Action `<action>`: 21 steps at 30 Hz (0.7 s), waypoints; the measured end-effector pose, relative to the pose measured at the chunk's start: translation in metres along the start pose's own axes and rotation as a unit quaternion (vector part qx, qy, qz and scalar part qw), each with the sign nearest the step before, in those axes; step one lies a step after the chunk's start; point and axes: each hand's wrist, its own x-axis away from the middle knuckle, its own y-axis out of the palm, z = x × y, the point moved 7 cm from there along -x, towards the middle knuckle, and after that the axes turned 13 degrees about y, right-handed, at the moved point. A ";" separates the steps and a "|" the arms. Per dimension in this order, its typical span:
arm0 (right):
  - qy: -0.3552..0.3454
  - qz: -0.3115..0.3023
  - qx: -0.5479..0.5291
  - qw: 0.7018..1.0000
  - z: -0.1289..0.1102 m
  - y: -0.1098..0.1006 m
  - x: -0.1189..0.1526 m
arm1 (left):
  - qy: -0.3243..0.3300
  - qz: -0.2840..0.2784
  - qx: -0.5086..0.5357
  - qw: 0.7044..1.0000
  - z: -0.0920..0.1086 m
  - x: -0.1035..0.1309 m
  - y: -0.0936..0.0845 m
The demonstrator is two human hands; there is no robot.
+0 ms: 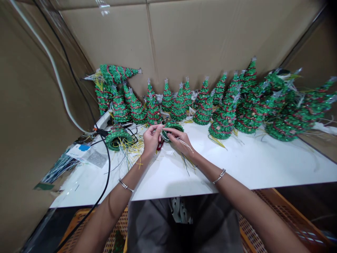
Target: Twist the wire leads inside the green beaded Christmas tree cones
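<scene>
At the middle of the white table (252, 158), my left hand (152, 138) is closed in a pinch on thin white wires. My right hand (180, 140) is closed on the same bunch of white wires (185, 143), whose ends stick out past its palm. The fingertips of both hands almost meet. Just behind them lies a green tinsel Christmas tree (173, 125) with its hollow base toward me, partly hidden by my hands. A red-handled tool (159, 144) lies under my left hand; its kind is hard to make out.
Several small tinsel trees (202, 110) stand along the cardboard wall (210, 42). Another tree (118, 138) lies at the left among yellow wire scraps (134, 149). A black cable (107, 168) hangs across the left side. Orange crates (286, 218) sit below the table.
</scene>
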 end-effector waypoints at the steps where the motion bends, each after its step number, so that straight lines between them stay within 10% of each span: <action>1: 0.000 0.000 0.005 1.000 0.000 0.000 0.000 | 0.001 0.002 -0.001 1.000 0.000 0.000 0.000; 21: 0.045 -0.036 -0.004 0.998 0.002 0.005 0.000 | 0.018 0.017 -0.023 0.999 -0.002 0.002 -0.003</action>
